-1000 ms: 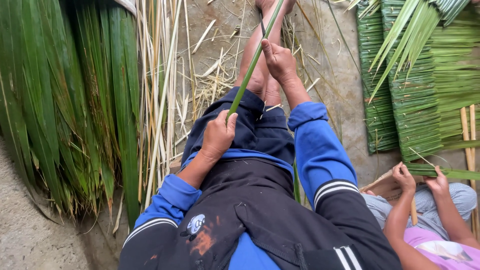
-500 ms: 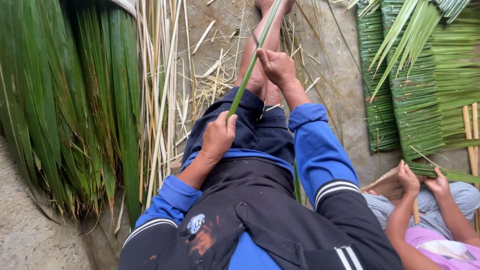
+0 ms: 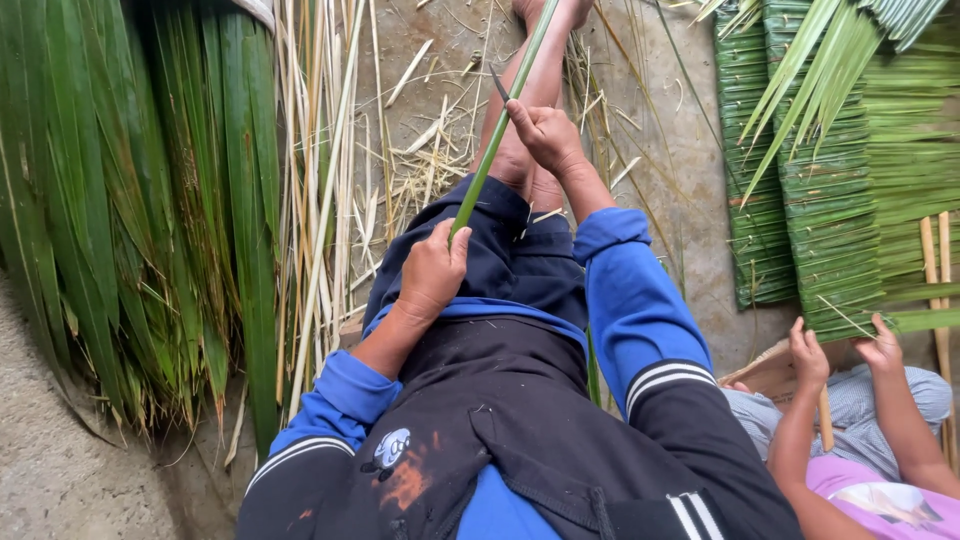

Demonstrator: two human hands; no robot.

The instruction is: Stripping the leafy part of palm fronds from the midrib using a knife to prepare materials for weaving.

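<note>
Both my hands are clamped on one long green leaf stalk (image 3: 497, 135): my left hand (image 3: 432, 272) is closed around its lower end over my thigh, and my right hand (image 3: 545, 135) grips it further up, above my knee, with a thin dark blade (image 3: 499, 83) sticking out past the fingers against the stalk. I see the two hands well apart along the stalk. Its long axis runs steeply up the picture, leaning a little to the right, from my left hand near my lap out along my bare legs toward my feet at the top edge, so it points away from my body. On the floor (image 3: 650, 130) to my left lies a thick pile of green leaves (image 3: 130, 200), with pale dry strips (image 3: 320, 170) just beside it. To my right I see woven leaf panels (image 3: 810, 200) laid flat, and another person's two hands (image 3: 845, 355) holding the edge of green leaves near the lower right corner
</note>
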